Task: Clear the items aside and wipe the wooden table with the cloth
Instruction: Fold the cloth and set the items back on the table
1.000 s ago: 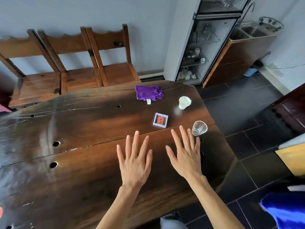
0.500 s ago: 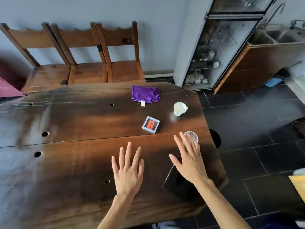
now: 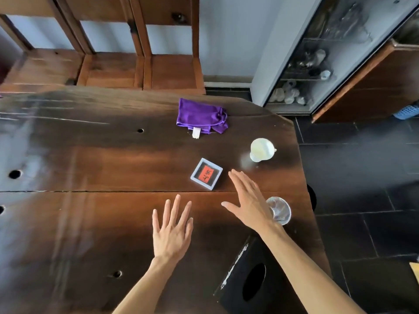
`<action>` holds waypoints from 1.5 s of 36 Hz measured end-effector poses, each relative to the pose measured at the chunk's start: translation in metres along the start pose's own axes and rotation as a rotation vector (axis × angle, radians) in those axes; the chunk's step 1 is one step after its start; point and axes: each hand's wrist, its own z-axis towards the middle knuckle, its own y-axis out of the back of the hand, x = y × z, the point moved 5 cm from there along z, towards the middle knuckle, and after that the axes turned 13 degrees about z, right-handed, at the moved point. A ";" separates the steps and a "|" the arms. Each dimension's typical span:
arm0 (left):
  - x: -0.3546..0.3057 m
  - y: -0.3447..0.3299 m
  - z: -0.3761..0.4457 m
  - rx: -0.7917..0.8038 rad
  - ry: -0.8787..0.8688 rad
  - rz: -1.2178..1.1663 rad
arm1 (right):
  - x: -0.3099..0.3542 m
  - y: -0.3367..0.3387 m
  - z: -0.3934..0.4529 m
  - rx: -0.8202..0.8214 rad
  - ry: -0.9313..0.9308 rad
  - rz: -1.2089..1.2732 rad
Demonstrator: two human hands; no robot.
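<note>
Home dining area. Heavy dark wooden table [image 3: 90, 155] with wooden chairs [image 3: 140, 71] against a pale wall; glass-door cabinet [image 3: 317, 64] holding cups and glassware; wooden counter unit [image 3: 367, 87] beside it; dark tiled floor [image 3: 362, 177]. Domestic, not commercial.

Far ahead of the left hand [image 3: 172, 232], three wooden chairs [image 3: 113, 71] stand side by side against a pale wall [image 3: 224, 35], their seats touching. Ahead and to the right of the right hand [image 3: 249, 202] stands a glass-fronted cabinet [image 3: 317, 64] with blurred crockery on its shelves. Just beside it, further right, is a brown wooden counter [image 3: 374, 82], with a blue basket [image 3: 407, 112] on the floor at its foot. Dark floor tiles [image 3: 362, 166] spread out to the right of that hand.
</note>
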 end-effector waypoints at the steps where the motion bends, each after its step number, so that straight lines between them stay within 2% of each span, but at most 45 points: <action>1: 0.000 -0.010 0.002 0.017 -0.024 0.010 | -0.002 -0.004 0.007 0.013 -0.011 0.009; 7: 0.003 -0.058 -0.004 0.067 -0.033 0.021 | -0.018 -0.038 0.048 0.033 -0.049 0.018; 23: 0.004 -0.066 -0.004 0.060 -0.024 0.059 | -0.033 -0.079 0.119 0.005 -0.096 0.106; 31: 0.005 -0.063 0.000 0.132 -0.020 0.024 | -0.027 -0.085 0.129 -0.273 -0.159 0.115; 43: 0.007 -0.062 0.001 0.156 -0.018 0.024 | -0.014 -0.095 0.138 -0.625 -0.461 0.129; 49: 0.007 -0.063 0.001 0.158 -0.019 0.008 | -0.009 -0.098 0.144 -0.636 -0.553 0.188; 54: 0.007 -0.062 -0.002 0.138 -0.017 0.002 | -0.012 -0.093 0.142 -0.541 -0.612 0.246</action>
